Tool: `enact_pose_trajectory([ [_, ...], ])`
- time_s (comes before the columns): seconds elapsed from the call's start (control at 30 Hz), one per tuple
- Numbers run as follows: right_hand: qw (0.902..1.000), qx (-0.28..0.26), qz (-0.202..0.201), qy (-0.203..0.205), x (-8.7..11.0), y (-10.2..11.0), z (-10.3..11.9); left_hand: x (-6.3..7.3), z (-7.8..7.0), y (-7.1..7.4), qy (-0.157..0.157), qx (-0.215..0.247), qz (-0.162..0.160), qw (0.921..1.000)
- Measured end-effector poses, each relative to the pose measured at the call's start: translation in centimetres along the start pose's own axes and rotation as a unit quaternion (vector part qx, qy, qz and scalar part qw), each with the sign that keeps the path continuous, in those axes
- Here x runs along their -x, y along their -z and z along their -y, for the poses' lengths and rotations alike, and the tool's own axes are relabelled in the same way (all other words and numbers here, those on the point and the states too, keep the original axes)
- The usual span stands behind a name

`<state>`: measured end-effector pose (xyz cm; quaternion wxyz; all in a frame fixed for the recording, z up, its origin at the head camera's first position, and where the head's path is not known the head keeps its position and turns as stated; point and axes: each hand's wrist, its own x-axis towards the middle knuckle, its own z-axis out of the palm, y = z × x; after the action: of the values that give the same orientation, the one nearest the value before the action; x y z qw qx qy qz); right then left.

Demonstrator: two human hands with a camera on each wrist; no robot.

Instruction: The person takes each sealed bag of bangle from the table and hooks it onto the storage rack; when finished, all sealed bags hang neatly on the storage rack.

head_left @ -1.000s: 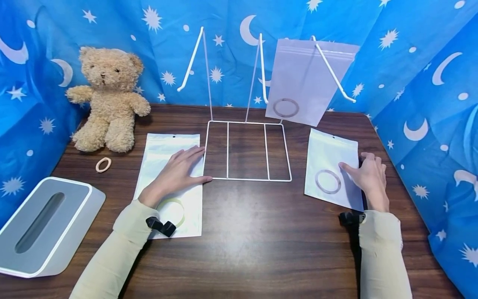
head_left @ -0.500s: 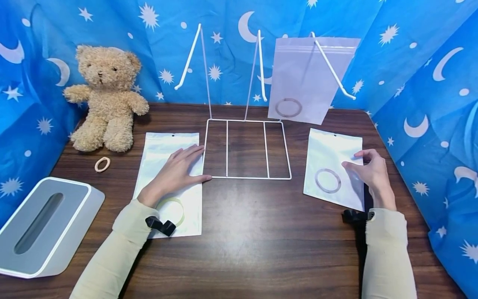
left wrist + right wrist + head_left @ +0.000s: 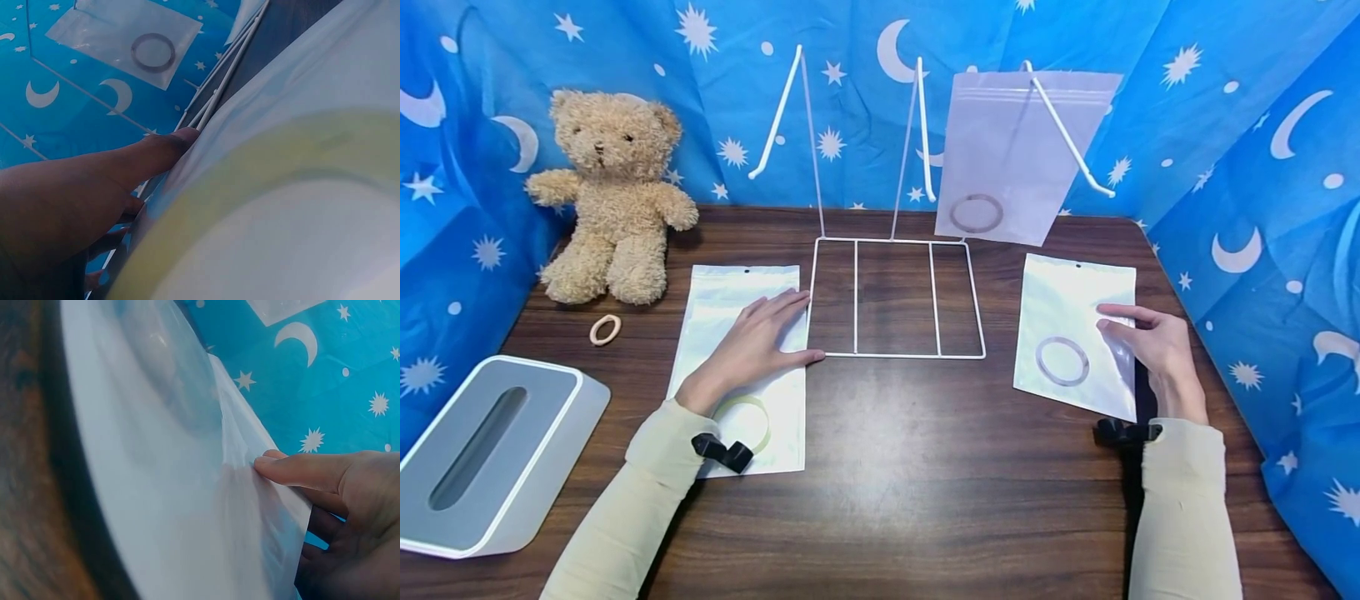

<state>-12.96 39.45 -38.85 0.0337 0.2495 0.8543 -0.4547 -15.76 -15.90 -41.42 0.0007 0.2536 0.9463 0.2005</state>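
Note:
My left hand [image 3: 763,343] lies spread over a white zip bag [image 3: 700,292] with a yellow-green ring [image 3: 760,429] showing through. Its thumb and fingertips touch the left side of a white wire stand's base [image 3: 898,357]; in the left wrist view the thumb [image 3: 159,150] meets the white rail. At right, my right hand [image 3: 1161,342] pinches a smaller white zip bag [image 3: 1041,308] near its right edge. A pale greyish ring [image 3: 1062,361] shows through that bag. In the right wrist view the thumb [image 3: 294,470] presses on its surface, with other fingers partly hidden behind the edge.
Another zip bag [image 3: 992,142] with a ring inside hangs on the stand's right hook [image 3: 1071,142]. A teddy bear [image 3: 613,200], a small wooden ring [image 3: 605,330] and a grey-topped tissue box [image 3: 561,417] are at left. A star-patterned curtain [image 3: 1232,192] surrounds the table.
My right thumb and fingers have drawn together on the smaller bag, and its right side has shifted rightward with the hand. My left hand has stayed in place.

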Motion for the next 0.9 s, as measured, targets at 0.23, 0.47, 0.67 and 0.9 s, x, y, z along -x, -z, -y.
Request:
enact_pose_trajectory([
  [0.23,0.9998,-0.002,-0.004,-0.018,0.3,0.3,0.4,-0.1,0.0,0.0,0.002,0.0,0.0,1.0],
  [0.47,0.9988,-0.012,-0.047,0.006,0.5,0.9,0.9,0.0,-0.1,0.0,0.001,-0.003,0.0,1.0],
  [0.67,0.9842,-0.094,-0.13,0.075,1.0,1.4,2.2,-0.1,0.0,-0.1,0.002,-0.002,0.001,1.0],
  [0.9,0.9416,-0.15,-0.223,0.202,2.2,1.9,3.9,0.0,0.1,-0.1,0.003,-0.001,0.002,1.0],
])
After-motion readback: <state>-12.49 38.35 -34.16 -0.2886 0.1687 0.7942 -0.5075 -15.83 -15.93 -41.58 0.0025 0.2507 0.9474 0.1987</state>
